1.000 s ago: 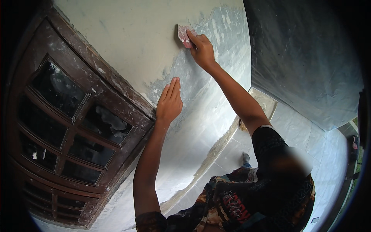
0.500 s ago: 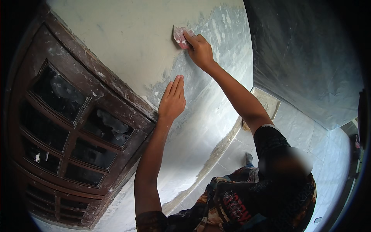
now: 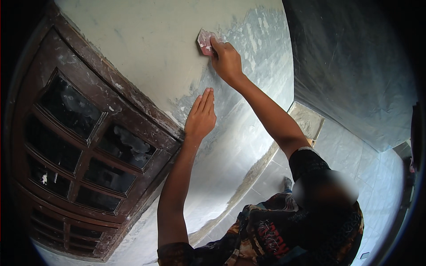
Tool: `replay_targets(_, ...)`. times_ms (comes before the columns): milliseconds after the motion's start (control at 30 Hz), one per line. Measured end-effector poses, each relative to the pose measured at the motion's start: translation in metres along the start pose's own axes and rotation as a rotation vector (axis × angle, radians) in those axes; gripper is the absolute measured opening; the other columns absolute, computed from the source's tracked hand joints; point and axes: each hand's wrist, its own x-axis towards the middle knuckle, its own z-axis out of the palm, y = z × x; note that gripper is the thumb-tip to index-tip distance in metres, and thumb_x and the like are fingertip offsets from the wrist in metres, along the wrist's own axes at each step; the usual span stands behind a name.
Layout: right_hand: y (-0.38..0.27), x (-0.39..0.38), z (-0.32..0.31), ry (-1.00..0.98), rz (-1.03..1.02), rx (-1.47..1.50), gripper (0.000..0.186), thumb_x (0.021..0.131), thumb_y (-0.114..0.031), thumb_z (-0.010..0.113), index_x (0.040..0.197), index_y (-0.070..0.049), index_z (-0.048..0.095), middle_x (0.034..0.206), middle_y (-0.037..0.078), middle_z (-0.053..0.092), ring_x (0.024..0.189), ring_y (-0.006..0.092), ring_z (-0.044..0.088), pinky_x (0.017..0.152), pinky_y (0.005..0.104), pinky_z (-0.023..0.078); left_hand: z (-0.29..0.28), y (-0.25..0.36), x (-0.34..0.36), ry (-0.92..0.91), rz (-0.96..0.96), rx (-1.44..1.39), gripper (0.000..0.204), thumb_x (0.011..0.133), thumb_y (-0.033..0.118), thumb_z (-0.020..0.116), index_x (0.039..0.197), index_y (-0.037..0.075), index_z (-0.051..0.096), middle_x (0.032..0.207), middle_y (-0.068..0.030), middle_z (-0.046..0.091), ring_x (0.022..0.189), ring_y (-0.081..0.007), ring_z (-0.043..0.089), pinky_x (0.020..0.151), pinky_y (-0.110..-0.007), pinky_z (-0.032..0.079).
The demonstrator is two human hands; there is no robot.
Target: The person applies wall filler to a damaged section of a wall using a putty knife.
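My right hand [image 3: 228, 65] grips a pinkish-red putty scraper [image 3: 205, 43], its flat blade smeared with pale filler and laid against the wall. Around it the wall [image 3: 146, 48] is coated in smooth cream filler on the left, while on the right a patchy grey surface [image 3: 262, 57] shows through. Lower down, my left hand [image 3: 200, 119] rests against the wall with its fingers stretched out and nothing in it. Those fingertips lie near the ragged edge between cream and grey. The scraper's handle end is partly hidden by my right hand.
A dark brown wooden door or window frame with glass panes [image 3: 71, 111] fills the left. Dark plastic sheeting [image 3: 350, 66] hangs at the right. A tray smeared with filler [image 3: 308, 119] sits on the tiled floor [image 3: 350, 142] beyond my right arm.
My right hand and the scraper have shifted slightly left along the wall. My left hand stays in nearly the same place, and the whole view has moved a little.
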Motion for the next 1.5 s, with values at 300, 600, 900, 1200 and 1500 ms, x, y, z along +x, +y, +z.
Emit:
replay_targets(300,-0.035,-0.016,-0.016,-0.001,0.055,0.127,0.05,0.075,0.003,0.064,0.125,0.0,0.064,0.082,0.014,0.066,0.079,0.0323,0.063,0.068,0.0414,0.051,-0.003,-0.005,-0.01,-0.027,-0.006,-0.009,0.046,0.093,0.021,0.051,0.129,-0.005,0.061,0.148,-0.0134,0.051,0.145,-0.023,0.037,0.121,-0.037,0.025)
replay_targets(600,-0.068,-0.074,-0.005,-0.163,-0.045,0.166,0.057,0.074,0.001,0.067,0.131,-0.003,0.06,0.087,0.013,0.065,0.08,0.0331,0.063,0.071,0.043,0.054,0.013,-0.002,-0.022,-0.192,-0.058,-0.106,0.047,0.093,0.024,0.052,0.129,-0.004,0.061,0.148,-0.0125,0.05,0.146,-0.0225,0.035,0.121,-0.037,0.025)
replay_targets(900,-0.03,-0.014,-0.003,0.007,0.007,0.039,0.055,0.075,0.002,0.066,0.129,-0.001,0.06,0.085,0.014,0.064,0.083,0.0331,0.062,0.07,0.0435,0.053,-0.002,-0.001,0.004,0.079,0.029,-0.051,0.045,0.087,0.023,0.058,0.123,-0.004,0.064,0.13,-0.0169,0.061,0.13,-0.027,0.051,0.12,-0.039,0.029)
replay_targets(1200,-0.04,-0.041,-0.022,-0.047,-0.106,0.206,0.059,0.071,0.004,0.067,0.13,-0.005,0.062,0.08,0.009,0.057,0.076,0.0296,0.055,0.064,0.0424,0.05,-0.003,-0.005,-0.012,-0.006,-0.021,-0.064,0.044,0.089,0.02,0.055,0.123,-0.006,0.064,0.146,-0.0162,0.052,0.143,-0.023,0.04,0.12,-0.038,0.029)
replay_targets(1500,-0.011,-0.104,-0.009,-0.172,-0.359,0.188,0.066,0.065,0.002,0.072,0.13,-0.009,0.065,0.081,0.005,0.053,0.079,0.0264,0.055,0.071,0.0371,0.051,-0.006,-0.002,-0.005,-0.267,-0.078,-0.221,0.044,0.09,0.02,0.054,0.123,-0.007,0.063,0.145,-0.0153,0.053,0.142,-0.0234,0.042,0.119,-0.037,0.03)
